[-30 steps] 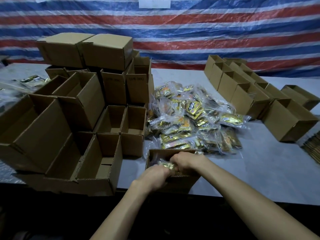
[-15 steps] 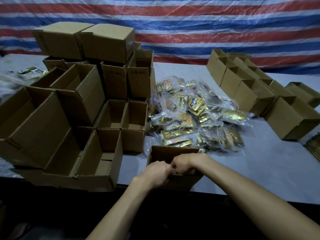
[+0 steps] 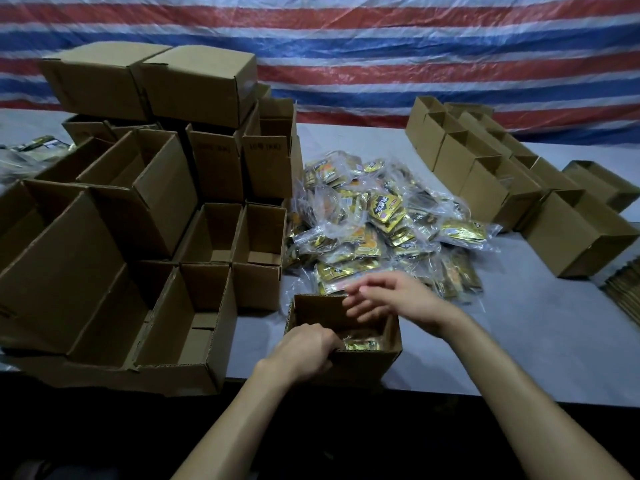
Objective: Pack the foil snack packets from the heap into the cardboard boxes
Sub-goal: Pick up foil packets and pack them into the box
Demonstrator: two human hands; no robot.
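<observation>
At the table's near edge [image 3: 502, 341], one small open box [image 3: 367, 367] is gripped by the left hand [image 3: 304, 351], its fingers curled over the near-left rim. A second ago both hands were pressed together inside this box. The right hand [image 3: 391, 301] has since been lifted above it, fingers loosely spread and nothing held. A load is therefore judged delivered, with a fresh reach to the heap due. Gold packets [image 3: 363, 344] are seen low inside the box, too shadowed to count. Just beyond lies the one heap of packets [image 3: 377, 223], dozens deep. To the left more than ten empty boxes [image 3: 145, 188] are stacked, topped by two closed ones [image 3: 194, 81]. To the right at least eight open boxes [image 3: 485, 181] are ranged, but overlap prevents an exact count.
</observation>
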